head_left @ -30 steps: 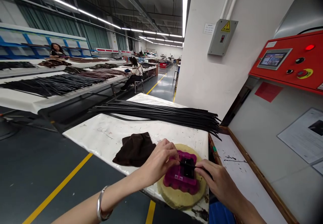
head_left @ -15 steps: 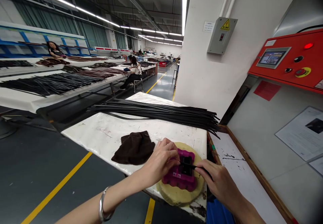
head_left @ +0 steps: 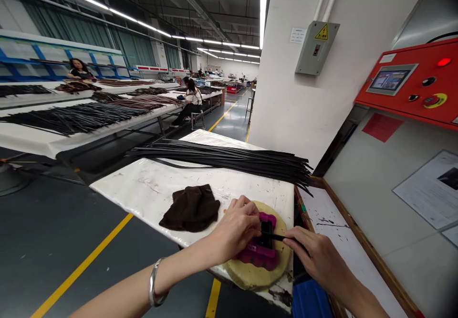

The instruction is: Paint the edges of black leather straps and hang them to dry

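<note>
A thin black strap (head_left: 275,237) is stretched between my two hands, low over a purple container (head_left: 266,261) with a dark, glossy middle. My left hand (head_left: 239,227) is closed in a pinch at the strap's left part and covers part of the container. To the right, my right hand (head_left: 309,249) pinches the same strap, and a piece of it runs along under the fingers. Beneath the container lies a round yellowish pad (head_left: 246,277) at the table corner. A crumpled dark brown cloth (head_left: 191,208) rests left of my left hand.
A long bundle of black straps (head_left: 222,158) lies across the back of the white table (head_left: 139,182). A red control panel (head_left: 404,81) stands out on the right, above a wood-edged ledge (head_left: 325,208). Other people sit at strap-covered tables (head_left: 39,143) further left.
Both hands have moved slightly to the right over the purple container, the strap still between them. The left hand now covers more of the container's dark middle.
</note>
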{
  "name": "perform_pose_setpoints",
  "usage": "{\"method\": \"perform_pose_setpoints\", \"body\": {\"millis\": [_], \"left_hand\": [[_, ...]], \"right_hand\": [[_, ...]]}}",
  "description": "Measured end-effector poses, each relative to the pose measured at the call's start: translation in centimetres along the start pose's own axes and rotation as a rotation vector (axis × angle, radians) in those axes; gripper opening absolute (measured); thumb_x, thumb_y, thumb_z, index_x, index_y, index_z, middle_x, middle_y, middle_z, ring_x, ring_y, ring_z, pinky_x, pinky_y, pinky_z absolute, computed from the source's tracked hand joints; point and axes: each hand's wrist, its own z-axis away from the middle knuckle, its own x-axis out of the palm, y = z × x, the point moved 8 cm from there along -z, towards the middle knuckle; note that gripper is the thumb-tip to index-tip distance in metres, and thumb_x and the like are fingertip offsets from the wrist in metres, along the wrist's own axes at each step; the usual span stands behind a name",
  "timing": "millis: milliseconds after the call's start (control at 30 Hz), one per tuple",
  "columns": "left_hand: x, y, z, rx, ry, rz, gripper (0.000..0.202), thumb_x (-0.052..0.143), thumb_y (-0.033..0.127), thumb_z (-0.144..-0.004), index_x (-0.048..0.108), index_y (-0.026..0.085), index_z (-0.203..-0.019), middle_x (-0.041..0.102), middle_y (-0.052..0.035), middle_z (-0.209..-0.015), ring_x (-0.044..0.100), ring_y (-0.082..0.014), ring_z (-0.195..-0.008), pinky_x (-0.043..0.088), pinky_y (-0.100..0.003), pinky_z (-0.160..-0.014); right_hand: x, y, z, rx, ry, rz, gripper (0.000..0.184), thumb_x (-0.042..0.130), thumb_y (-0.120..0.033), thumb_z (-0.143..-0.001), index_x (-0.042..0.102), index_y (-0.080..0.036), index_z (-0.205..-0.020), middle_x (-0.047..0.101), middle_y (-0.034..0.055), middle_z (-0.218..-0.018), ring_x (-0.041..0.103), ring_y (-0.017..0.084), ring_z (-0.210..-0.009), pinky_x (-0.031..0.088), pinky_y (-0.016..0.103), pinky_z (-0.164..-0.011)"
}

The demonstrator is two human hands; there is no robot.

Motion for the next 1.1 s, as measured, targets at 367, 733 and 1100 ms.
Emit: {"method": "perform_pose_setpoints", "body": {"millis": [367, 733, 1100], "left_hand": [[0.3, 1.2, -1.8, 0.039, -0.035, -0.025, 0.007, 0.066, 0.017, -0.088, 0.068, 0.018, -0.081, 0.06, -0.0059, -0.101, 0.044, -0.0245, -0.101, 0.037, -0.039, -0.084], [2.0, 1.6, -2.3, 0.049, -0.038, 0.023, 0.004, 0.069, 0.017, -0.085, 0.068, 0.019, -0.083, 0.062, -0.0048, -0.101, 0.046, -0.0241, -0.101, 0.035, -0.04, -0.088], [0.0, -2.0, -4.9, -0.166, -0.369, 0.853, 0.003, 0.074, 0.02, -0.067, 0.073, 0.017, -0.066, 0.065, -0.0024, -0.077, 0.059, -0.0194, -0.084, 0.047, -0.028, -0.075]], "right_hand": [[-5.4, -3.5, -2.8, -0.158, -0.133, 0.472, 0.02, 0.049, -0.01, -0.096, 0.059, -0.023, -0.084, 0.06, -0.0018, -0.075, 0.055, 0.015, -0.061, 0.025, 0.031, -0.054], [-5.0, -6.8, -5.0, -0.368, -0.173, 0.637, 0.027, 0.056, 0.004, -0.071, 0.053, -0.022, -0.075, 0.053, -0.0006, -0.069, 0.047, 0.018, -0.062, 0.023, 0.034, -0.057], [-8.3, -3.1, -2.1, -0.378, 0.094, 0.156, 0.018, 0.052, -0.016, -0.098, 0.062, -0.025, -0.11, 0.065, 0.0056, -0.103, 0.061, 0.016, -0.085, 0.048, 0.027, -0.071]]}}
